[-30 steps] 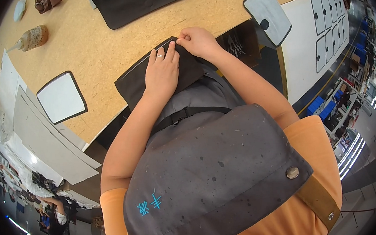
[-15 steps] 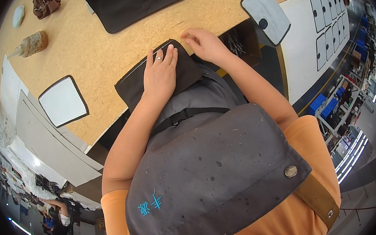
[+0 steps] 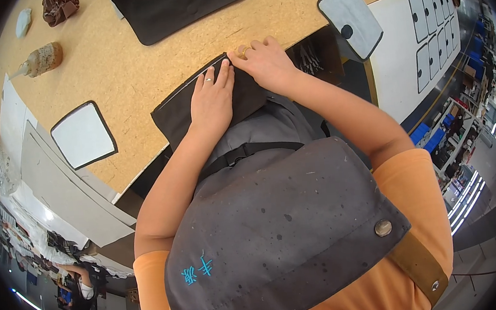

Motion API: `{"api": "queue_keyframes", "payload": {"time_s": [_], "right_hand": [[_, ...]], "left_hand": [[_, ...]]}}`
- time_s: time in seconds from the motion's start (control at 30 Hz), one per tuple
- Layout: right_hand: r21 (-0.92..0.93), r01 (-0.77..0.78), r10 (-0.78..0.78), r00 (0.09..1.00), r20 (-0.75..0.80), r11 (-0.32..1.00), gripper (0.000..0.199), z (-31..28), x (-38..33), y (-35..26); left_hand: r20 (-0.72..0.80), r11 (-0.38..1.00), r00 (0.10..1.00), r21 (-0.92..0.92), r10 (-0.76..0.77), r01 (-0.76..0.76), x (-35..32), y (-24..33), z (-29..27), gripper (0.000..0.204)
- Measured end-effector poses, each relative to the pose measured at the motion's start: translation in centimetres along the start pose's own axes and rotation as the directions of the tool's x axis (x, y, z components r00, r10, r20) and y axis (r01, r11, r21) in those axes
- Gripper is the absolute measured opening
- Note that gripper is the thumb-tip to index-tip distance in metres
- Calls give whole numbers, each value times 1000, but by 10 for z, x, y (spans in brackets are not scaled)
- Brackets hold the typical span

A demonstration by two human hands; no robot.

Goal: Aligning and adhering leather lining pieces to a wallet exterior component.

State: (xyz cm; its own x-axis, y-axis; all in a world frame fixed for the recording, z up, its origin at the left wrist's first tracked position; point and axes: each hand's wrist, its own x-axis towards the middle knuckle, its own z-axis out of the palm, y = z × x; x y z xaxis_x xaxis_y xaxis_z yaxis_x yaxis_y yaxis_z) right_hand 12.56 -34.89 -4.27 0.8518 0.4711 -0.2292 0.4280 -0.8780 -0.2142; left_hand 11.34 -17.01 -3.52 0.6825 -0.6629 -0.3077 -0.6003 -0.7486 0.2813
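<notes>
A black leather-like panel (image 3: 179, 111) lies at the table's near edge, with a thin pale line along its far edge. My left hand (image 3: 212, 99) rests flat on it, fingers stretched toward that edge and holding nothing. At the panel's far right corner is my right hand (image 3: 267, 67), its fingers bent and the thumb side closed at the corner; the exact fingertip contact is partly hidden. Farther back lies a larger black piece (image 3: 182, 10) with rounded corners. White black-edged pieces lie to the left (image 3: 84, 135) and right (image 3: 354, 19), the right one bearing a black dot.
On the wooden table (image 3: 117, 78) stand a glue-like bottle (image 3: 44, 59) on its side and a crumpled brown cloth (image 3: 60, 9). Several black-edged pieces lie on a white board (image 3: 397, 71) at right. An open drawer space (image 3: 316, 57) shows under the table edge. Shelving (image 3: 449, 131) stands beyond.
My right hand has moved left onto the panel's far right corner, with its elbow swung outward to the right. My left hand and the panel stay nearly in place.
</notes>
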Motion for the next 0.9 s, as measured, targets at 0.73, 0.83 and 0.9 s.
{"api": "queue_keyframes", "payload": {"time_s": [0.73, 0.83, 0.9], "right_hand": [[60, 164, -157, 983, -99, 985, 38, -4, -4, 0], [9, 148, -147, 989, -35, 989, 41, -6, -4, -5], [-26, 134, -134, 991, -16, 991, 40, -4, -3, -10]], "left_hand": [[-72, 987, 997, -157, -41, 29, -15, -11, 3, 47], [-39, 968, 996, -241, -75, 63, -28, -20, 3, 47], [-31, 974, 995, -208, -98, 90, -35, -28, 4, 48]]}}
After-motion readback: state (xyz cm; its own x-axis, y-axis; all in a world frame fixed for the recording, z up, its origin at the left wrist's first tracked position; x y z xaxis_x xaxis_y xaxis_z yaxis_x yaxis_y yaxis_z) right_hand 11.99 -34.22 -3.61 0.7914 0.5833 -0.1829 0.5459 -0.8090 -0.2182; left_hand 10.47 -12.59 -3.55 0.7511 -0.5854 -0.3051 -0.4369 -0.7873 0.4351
